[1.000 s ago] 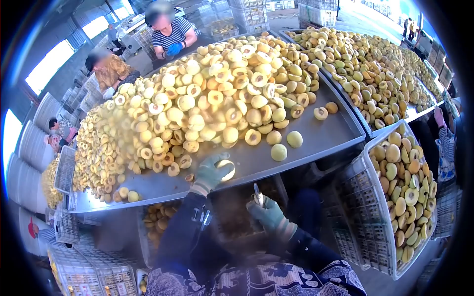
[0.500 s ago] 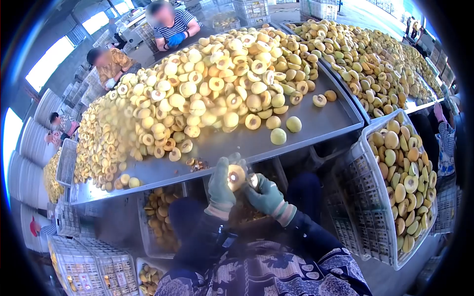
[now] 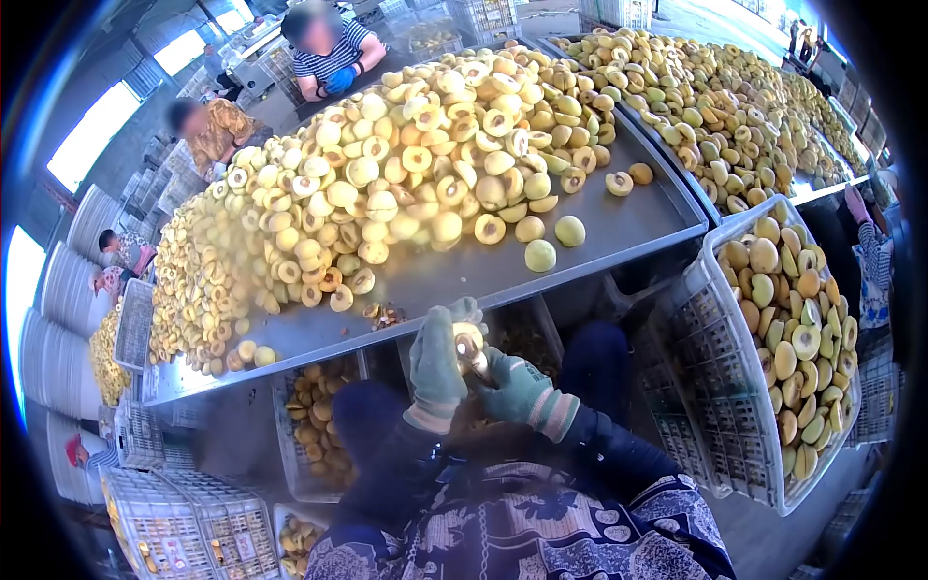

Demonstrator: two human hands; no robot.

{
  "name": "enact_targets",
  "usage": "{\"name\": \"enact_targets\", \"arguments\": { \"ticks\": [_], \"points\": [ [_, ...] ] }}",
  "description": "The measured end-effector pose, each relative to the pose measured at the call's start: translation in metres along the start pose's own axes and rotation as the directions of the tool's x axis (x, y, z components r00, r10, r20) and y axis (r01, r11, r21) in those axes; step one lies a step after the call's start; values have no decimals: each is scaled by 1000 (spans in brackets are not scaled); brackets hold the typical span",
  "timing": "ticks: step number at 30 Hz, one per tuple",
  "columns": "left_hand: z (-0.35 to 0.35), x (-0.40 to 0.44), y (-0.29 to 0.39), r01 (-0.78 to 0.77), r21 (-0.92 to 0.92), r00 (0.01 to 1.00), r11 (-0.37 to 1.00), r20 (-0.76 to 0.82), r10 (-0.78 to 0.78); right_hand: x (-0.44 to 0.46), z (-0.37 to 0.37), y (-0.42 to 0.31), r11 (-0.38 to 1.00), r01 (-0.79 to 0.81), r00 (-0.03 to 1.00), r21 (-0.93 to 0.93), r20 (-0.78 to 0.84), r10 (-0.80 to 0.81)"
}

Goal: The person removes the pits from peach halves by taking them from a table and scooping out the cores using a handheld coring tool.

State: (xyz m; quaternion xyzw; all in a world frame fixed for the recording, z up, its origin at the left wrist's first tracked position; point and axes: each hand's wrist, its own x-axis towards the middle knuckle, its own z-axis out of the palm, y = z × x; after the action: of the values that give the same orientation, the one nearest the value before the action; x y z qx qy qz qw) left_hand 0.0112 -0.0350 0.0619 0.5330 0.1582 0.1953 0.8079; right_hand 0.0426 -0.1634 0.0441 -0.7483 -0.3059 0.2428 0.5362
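My left hand (image 3: 437,365), in a green glove, is closed round a halved yellow fruit (image 3: 468,340) whose cut side faces up. Close against it on the right, my gloved right hand (image 3: 519,389) grips a small tool (image 3: 478,364), its tip at the middle of the fruit; the rest of the tool is hidden by the fingers. Both hands are just off the near edge of the metal table (image 3: 619,232). A large heap of halved fruit (image 3: 387,184) covers much of that table, and small dark scraps (image 3: 382,315) lie near its edge.
At the right stands a crate (image 3: 710,358) full of fruit halves. Another crate (image 3: 288,425) with fruit is below the table edge. A second fruit-covered table (image 3: 744,208) is at the back right. Two people (image 3: 333,53) (image 3: 217,130) are across the table; others are farther left and right.
My left hand has come back from the table edge with a fruit half and met my right hand. The tool tip now touches the fruit. Dark scraps have appeared on the table.
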Motion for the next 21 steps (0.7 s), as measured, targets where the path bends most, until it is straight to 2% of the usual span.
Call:
{"name": "enact_targets", "arguments": {
  "ticks": [2, 6, 8, 11, 13, 15, 17, 18, 21],
  "points": [
    [0, -2, 4, 56, -31, 998, 998, 22, -56, -2, -4, 7, 998, 51, 997, -35, 52, -49],
    [-3, 2, 7, 218, -50, 974, 975, 67, -215, -7, -17, -9, 975, -193, 954, 112, 253, 160],
    [-1, 4, 13, 299, 38, 951, 954, 76, -301, -9, -23, -12, 926, -318, 906, 202, 351, 235],
    [-4, 7, 11, 377, 143, 915, 915, 96, -392, -4, -22, 6, 978, -211, 903, 2, 383, 194],
    [-7, 9, 9, 404, 151, 902, 902, 96, -420, -7, -25, -7, 913, -375, 858, 161, 433, 276],
    [-7, 9, 5, 431, 97, 895, 897, 80, -438, -8, -27, -8, 759, -533, 794, 374, 531, 296],
    [-5, 6, 5, 436, -1, 898, 900, 69, -435, -9, -25, 1, 469, -666, 723, 580, 657, 214],
    [-2, 5, 6, 435, -50, 900, 899, 63, -432, -9, -32, -4, 323, -738, 661, 593, 730, 171],
    [17, -4, 16, 393, -65, 916, 917, -62, -397, -12, -22, -2, 104, -719, 689, 687, 724, -23]
  ]
}}
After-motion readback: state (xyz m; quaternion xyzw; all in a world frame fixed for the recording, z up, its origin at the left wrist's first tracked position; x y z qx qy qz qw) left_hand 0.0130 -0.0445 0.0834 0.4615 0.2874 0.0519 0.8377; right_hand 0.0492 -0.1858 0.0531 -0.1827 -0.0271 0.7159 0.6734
